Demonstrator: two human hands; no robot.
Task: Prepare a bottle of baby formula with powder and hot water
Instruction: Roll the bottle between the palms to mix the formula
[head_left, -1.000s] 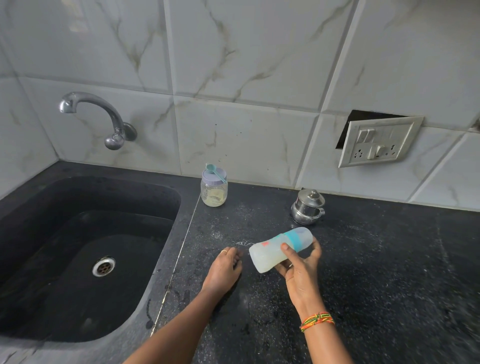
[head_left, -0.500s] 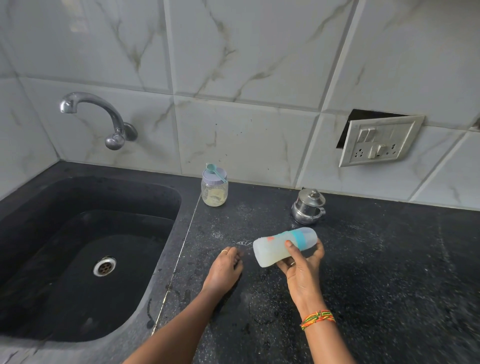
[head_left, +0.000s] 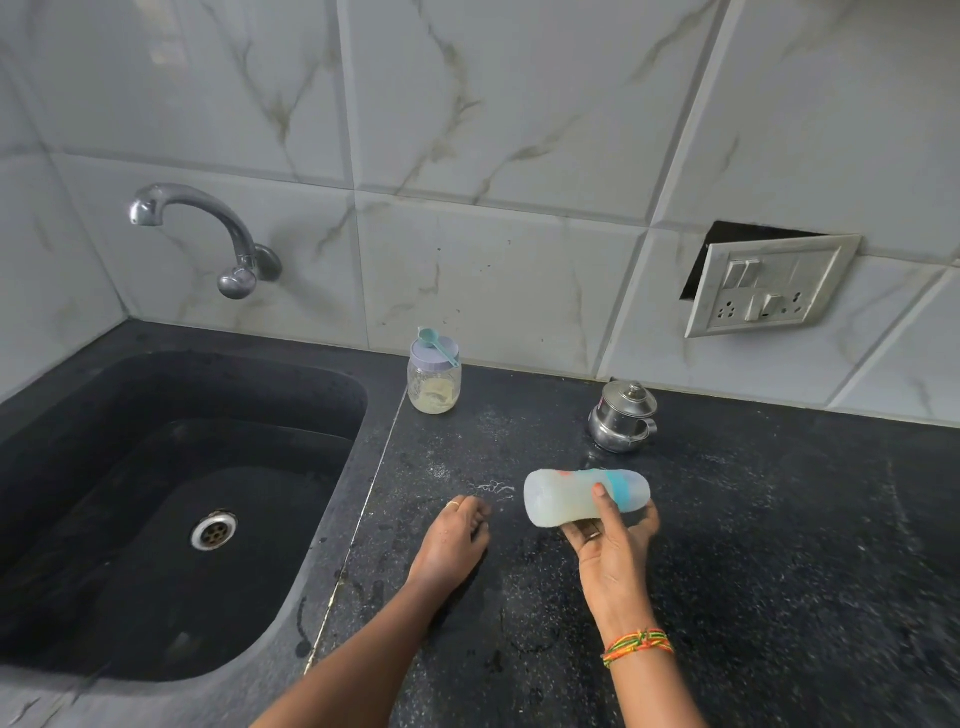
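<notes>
The right hand grips the bottle on its side just in front of the steel pot. The thumb lies over the blue collar, the fingers curl underneath, and the base points away to the pot's left. The bottle is lifted clear of the table and looks cloudy and pale inside. The left hand holds nothing. It rests palm down on the table, in front of the pot and further left than the bottle, fingers loosely bent.

This looks like the mixing step, with powder and water already in. To do it well, the collar should be screwed tight before any tilting, since hot liquid would leak at that joint. The grip is best kept across the collar and body together, as it is now. A steady rolling or rocking motion would dissolve lumps with less froth than hard shaking. The powder jar, a scoop on its lid, stands well left of the pot by the wall.
</notes>
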